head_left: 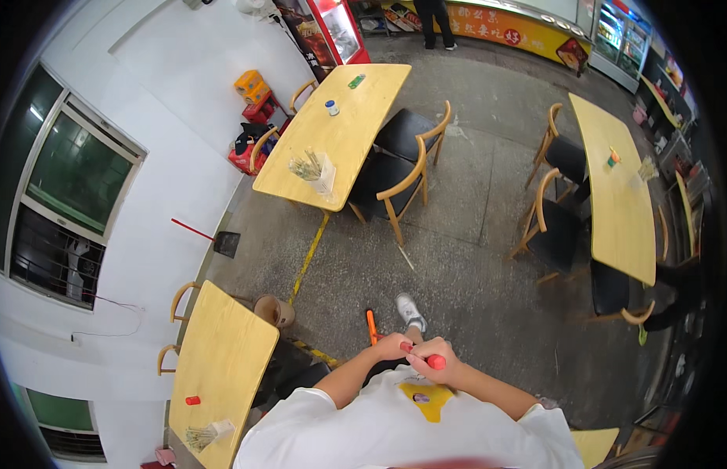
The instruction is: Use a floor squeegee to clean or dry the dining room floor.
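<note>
Both hands are close together in front of my white shirt, closed on a red stick-like handle (436, 362). My left hand (393, 345) wraps it on the far side, and my right hand (434, 356) grips it nearer my body, with the rounded red end poking out past the fingers. Just beyond the left hand an orange bar-shaped piece (371, 325) shows low over the floor. Whether it joins the handle is hidden by my hands. One white shoe (410, 310) is on the grey floor beside it.
A wooden table (223, 344) with chopsticks stands at near left, a brown bin (274, 311) beside it. A dustpan (226, 244) with a red stick lies by the wall. More tables (363, 102) (613, 187) and black-seated chairs (387, 184) stand ahead. A person (435, 23) stands far off.
</note>
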Demonstrator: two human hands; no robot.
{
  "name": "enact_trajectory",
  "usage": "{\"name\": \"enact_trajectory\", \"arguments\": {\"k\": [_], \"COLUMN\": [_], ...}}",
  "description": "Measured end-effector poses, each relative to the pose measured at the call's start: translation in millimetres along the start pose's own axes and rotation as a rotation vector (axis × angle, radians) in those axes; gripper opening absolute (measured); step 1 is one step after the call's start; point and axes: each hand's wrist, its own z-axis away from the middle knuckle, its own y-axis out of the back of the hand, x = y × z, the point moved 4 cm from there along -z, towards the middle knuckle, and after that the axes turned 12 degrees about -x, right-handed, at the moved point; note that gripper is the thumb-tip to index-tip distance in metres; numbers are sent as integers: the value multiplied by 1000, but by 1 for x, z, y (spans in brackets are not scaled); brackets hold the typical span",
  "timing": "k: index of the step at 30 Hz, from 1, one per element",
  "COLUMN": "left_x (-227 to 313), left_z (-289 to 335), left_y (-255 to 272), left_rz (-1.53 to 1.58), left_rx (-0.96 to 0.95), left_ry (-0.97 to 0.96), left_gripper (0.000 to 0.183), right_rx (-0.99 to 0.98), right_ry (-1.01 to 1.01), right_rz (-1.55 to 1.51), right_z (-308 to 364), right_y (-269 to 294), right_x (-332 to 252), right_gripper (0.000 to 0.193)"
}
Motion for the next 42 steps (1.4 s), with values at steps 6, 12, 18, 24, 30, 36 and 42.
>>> {"name": "enact_trajectory", "arguments": {"k": [6, 12, 18, 24, 30, 36, 42], "left_x": [-22, -49, -50, -89, -134, -195, -211], "left_z": [-11, 9, 81, 142, 167, 206, 257], "left_y": [41, 103, 158, 191, 243, 327, 423], "left_rz": [170, 325, 307, 109, 129, 153, 24], "left_rx": [177, 225, 550, 1067, 1045, 983, 1247], "left_ry": [91, 73, 282, 367, 370, 426, 487], "left_gripper": [35, 32, 24, 33, 32, 29, 34], "right_rx": [-75, -292, -654, -873, -877, -847, -926], "right_ry": [-202, -165, -80, 132, 220, 84, 281], "right_rz": [47, -44, -62, -7, -70, -112, -102], "right_z": [-74, -171, -265, -321, -389, -494, -584], "right_y": [30, 43, 4, -42, -47, -47, -56], "right_x": [32, 48, 39, 41, 55, 110, 115], "right_gripper": [33, 34, 31, 37, 35, 32, 35]}}
